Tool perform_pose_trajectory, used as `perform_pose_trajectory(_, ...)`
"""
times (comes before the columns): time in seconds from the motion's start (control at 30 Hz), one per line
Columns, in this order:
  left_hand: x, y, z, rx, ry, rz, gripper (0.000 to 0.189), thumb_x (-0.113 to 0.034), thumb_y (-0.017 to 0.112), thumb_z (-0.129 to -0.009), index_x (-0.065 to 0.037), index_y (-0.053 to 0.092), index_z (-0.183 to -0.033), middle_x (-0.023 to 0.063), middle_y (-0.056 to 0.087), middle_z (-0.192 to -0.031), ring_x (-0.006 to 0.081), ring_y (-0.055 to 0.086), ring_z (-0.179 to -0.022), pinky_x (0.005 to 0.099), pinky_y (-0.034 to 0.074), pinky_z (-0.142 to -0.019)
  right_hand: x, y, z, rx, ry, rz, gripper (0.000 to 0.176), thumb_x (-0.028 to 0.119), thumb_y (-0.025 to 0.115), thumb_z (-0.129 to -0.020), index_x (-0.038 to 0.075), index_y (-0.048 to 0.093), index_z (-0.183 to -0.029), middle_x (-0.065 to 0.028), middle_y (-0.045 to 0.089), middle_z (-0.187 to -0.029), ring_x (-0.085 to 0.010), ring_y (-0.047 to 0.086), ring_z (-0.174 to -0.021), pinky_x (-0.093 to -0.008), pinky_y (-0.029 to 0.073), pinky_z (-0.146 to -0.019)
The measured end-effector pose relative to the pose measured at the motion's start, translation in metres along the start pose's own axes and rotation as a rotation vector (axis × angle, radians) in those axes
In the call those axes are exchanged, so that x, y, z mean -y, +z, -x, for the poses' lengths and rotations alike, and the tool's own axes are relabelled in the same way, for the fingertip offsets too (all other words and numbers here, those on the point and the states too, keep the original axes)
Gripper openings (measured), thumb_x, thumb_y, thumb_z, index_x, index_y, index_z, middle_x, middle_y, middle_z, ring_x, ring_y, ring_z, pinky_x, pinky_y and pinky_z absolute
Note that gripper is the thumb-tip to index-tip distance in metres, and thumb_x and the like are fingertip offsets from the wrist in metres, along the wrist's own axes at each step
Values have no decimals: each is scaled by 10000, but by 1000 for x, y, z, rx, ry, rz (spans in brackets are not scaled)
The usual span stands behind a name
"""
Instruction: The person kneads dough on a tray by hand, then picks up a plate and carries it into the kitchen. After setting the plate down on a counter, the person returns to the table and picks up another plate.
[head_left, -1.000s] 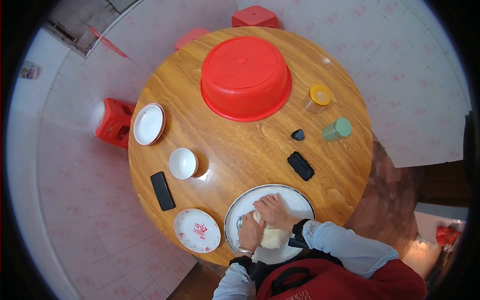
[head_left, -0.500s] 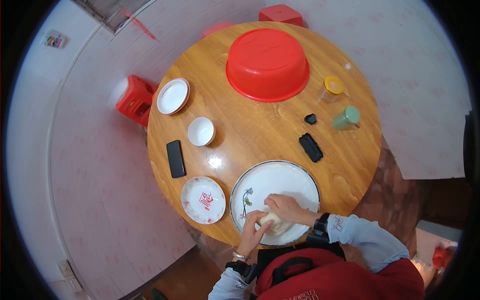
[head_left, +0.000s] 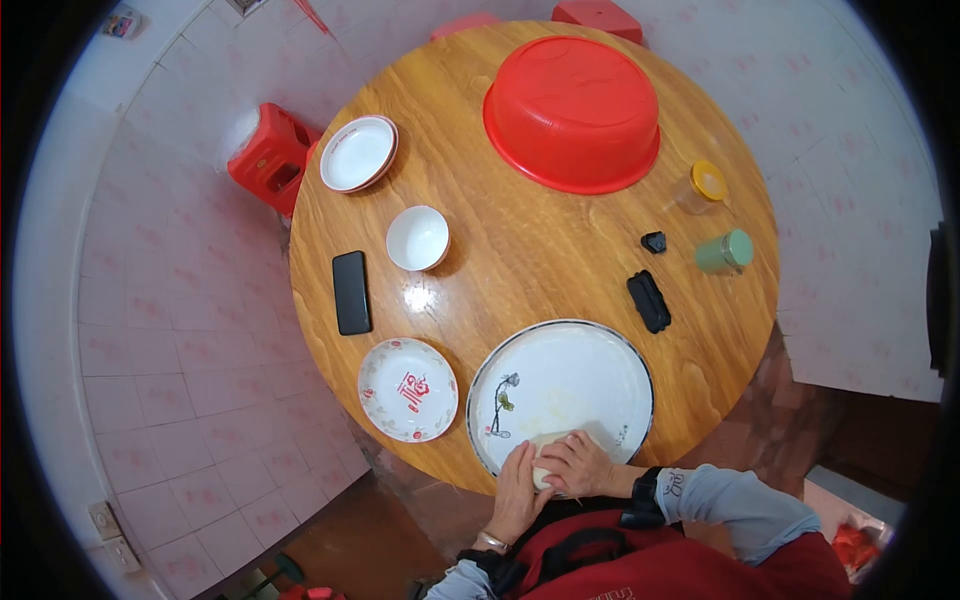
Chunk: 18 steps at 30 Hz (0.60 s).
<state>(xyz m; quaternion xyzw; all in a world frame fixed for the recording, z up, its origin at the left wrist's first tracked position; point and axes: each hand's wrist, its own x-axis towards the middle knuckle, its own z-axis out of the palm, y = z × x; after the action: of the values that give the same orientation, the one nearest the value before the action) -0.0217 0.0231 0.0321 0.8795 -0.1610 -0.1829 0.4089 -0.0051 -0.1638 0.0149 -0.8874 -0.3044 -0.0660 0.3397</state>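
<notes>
A pale lump of dough (head_left: 548, 441) lies at the near edge of a large round white tray (head_left: 575, 375) with a dark rim and a painted flower. My left hand (head_left: 516, 490) is wrapped round the dough's left side, the thumb on its near part. Over the top and right of the dough lie the curled fingers of my right hand (head_left: 577, 465). Both hands touch the dough and hide much of it. Faint smears show on the tray beyond the hands.
Left of the tray are a patterned plate (head_left: 408, 390), a phone (head_left: 351, 293), a white bowl (head_left: 418, 238) and stacked dishes (head_left: 358, 154). An upturned red basin (head_left: 574, 112) stands at the back. Rightward are a yellow-lidded jar (head_left: 702, 188), a green jar (head_left: 724, 252) and black objects (head_left: 649, 302).
The view has shifted and come closer to the table. Both hands have drawn nearer to the tray's front edge, and my right hand has come down onto the dough, fingers beside my left hand's.
</notes>
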Motion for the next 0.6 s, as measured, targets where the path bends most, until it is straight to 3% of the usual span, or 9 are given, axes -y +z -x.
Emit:
perform_pose_trajectory(0.27,19,5,-41,-19,-64,-146,780,-223,784,-745,-41,393,-1395,174,405,-1403,355,412,-1263,471,336,-989,-38,18,-21,0,95,14,364,233,648,-806,98,609,-1142,-72,582,-1090,-255,536,-933,-435,386,-857)
perform_pose_trajectory(0.33,23,8,-56,-37,-101,-160,739,-257,772,-760,-59,418,-1379,166,428,-1364,356,429,-1227,484,341,-961,-48,16,-34,-26,191,47,307,218,661,-805,95,632,-1085,-50,601,-1027,-231,550,-942,-409,395,-847)
perform_pose_trajectory(0.5,20,-1,-101,-48,-171,-165,640,-309,750,-780,-111,483,-1326,159,503,-1234,363,496,-1133,507,372,-894,-75,17,-61,-157,374,47,111,172,580,-887,74,628,-908,-83,609,-864,-279,565,-843,-410,401,-763)
perform_pose_trajectory(0.6,26,-1,-110,-52,-234,-112,570,-296,748,-773,-122,531,-1271,159,541,-1130,371,541,-1049,510,399,-857,-79,14,-71,-168,522,18,160,174,529,-921,55,629,-885,-134,630,-857,-301,581,-823,-425,410,-735)
